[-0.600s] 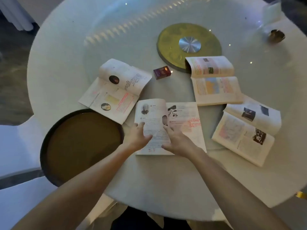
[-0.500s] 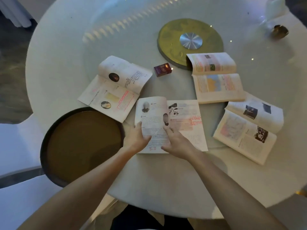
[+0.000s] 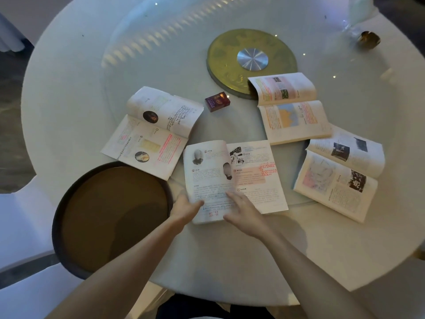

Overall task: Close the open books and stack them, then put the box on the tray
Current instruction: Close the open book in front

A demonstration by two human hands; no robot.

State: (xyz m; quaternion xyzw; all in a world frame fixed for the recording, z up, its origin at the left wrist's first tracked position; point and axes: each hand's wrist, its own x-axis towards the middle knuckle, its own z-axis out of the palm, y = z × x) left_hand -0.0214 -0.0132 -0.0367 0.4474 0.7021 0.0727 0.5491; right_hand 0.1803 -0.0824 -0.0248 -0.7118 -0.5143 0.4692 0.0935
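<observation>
From my head camera, the only view: my left hand (image 3: pixel 185 209) has slid out to the left edge of the nearest open book (image 3: pixel 232 178). Half a second ago it lay flat on the left page; now the thumb is on top of that edge and the other fingers seem to go under it, so I think it pinches the left half, though the underside is hidden. That half already bows up a little. My right hand (image 3: pixel 243 215) has moved only slightly; its fingers (image 3: pixel 232 195) are spread and press near the spine.

I judge the closing of the first book is just beginning. The three other books, left (image 3: pixel 151 132), far right (image 3: pixel 291 107) and right (image 3: pixel 338 173), lie open and untouched. The small box (image 3: pixel 217 102) sits near the gold disc (image 3: pixel 230 63), well apart from the round tray (image 3: pixel 57 217) on my left, which holds nothing yet.
</observation>
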